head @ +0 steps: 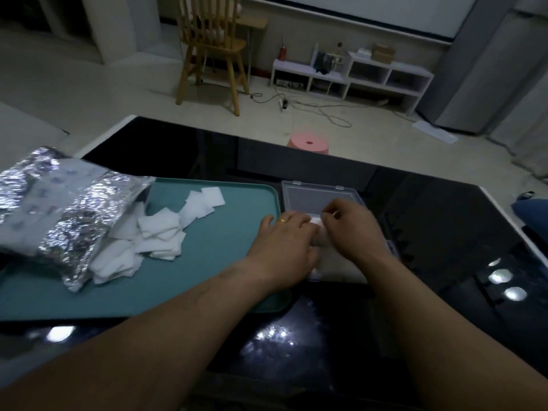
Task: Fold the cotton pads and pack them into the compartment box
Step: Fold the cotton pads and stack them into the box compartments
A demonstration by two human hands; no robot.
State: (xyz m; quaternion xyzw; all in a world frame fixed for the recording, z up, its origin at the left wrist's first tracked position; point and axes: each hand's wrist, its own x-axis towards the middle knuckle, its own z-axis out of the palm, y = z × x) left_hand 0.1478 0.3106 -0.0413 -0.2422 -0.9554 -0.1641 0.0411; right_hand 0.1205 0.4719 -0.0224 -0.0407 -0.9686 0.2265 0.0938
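The tray (207, 277) sits on the counter (430, 232). The bag (59, 209) lies on the tray's left part, cotton pads (160, 229) spilling toward the tray's middle. The compartment box (320, 197) stands just right of the tray; a stool (308, 143) stands beyond the tray, on the floor.

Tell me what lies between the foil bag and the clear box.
Head view: loose cotton pads on the teal tray, then the left hand.

The left hand (284, 241) and right hand (353, 229) hide the compartment box (314, 193) cells; the foil bag (59, 209) is cropped left.
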